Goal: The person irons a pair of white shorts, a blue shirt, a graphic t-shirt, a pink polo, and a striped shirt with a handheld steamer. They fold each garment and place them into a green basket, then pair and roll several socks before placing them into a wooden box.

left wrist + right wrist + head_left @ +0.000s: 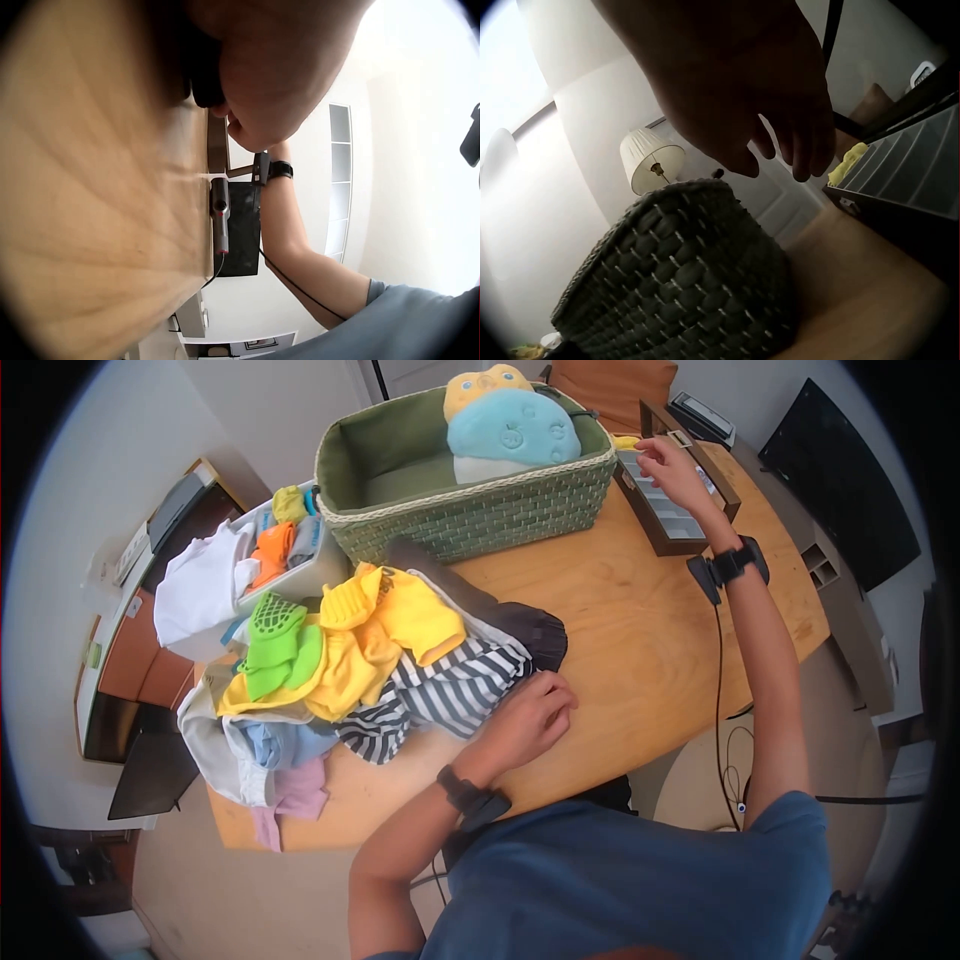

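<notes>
My right hand (672,472) hovers over the far end of a brown divided box (668,525), fingers loosely bent and holding nothing. Below its fingertips, a yellow cloth (847,164) lies in the box's end compartment. The right wrist view shows those fingers (801,150) hanging down, apart from the cloth. My left hand (525,722) rests near the table's front edge with its fingers loosely curled. Beside it lie a black-and-white striped garment (460,685) and a dark garment (537,635). The left palm is hidden in the head view.
A green woven basket (480,525) holding a blue-and-yellow plush toy (515,430) stands at the back of the table (640,650). Left of it, a white bin (318,575) holds folded clothes. Yellow garments (355,670) and green socks (275,655) top the clothes heap.
</notes>
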Action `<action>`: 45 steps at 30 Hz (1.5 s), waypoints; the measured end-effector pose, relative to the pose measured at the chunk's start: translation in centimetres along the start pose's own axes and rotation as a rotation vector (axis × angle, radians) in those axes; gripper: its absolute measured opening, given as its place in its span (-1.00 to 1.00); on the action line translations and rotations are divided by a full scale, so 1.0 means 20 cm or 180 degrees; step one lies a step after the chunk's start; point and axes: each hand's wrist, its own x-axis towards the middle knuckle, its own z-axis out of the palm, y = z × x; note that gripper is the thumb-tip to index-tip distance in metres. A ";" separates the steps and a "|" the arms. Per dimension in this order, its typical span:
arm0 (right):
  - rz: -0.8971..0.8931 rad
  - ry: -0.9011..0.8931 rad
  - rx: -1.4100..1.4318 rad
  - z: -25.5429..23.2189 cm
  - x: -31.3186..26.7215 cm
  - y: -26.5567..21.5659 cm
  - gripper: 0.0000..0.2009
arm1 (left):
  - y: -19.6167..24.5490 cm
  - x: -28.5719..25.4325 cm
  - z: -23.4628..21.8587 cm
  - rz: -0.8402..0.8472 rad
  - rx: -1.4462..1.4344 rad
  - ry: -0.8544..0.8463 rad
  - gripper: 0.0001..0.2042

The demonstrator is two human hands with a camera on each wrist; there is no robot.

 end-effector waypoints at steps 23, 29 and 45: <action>0.1271 0.0615 -0.0373 0.15 0.82 0.85 -0.77 | -0.03 0.03 -0.03 -0.0192 -0.0226 -0.0088 -0.89; 0.0469 0.1018 0.1059 0.15 0.59 0.64 -0.70 | -0.02 0.03 0.00 -0.0147 -0.0092 -0.0038 -0.90; -0.0031 -0.1001 0.2468 0.40 -0.31 -0.93 -0.73 | -0.05 -0.02 0.01 0.0271 -0.0077 0.0212 -0.95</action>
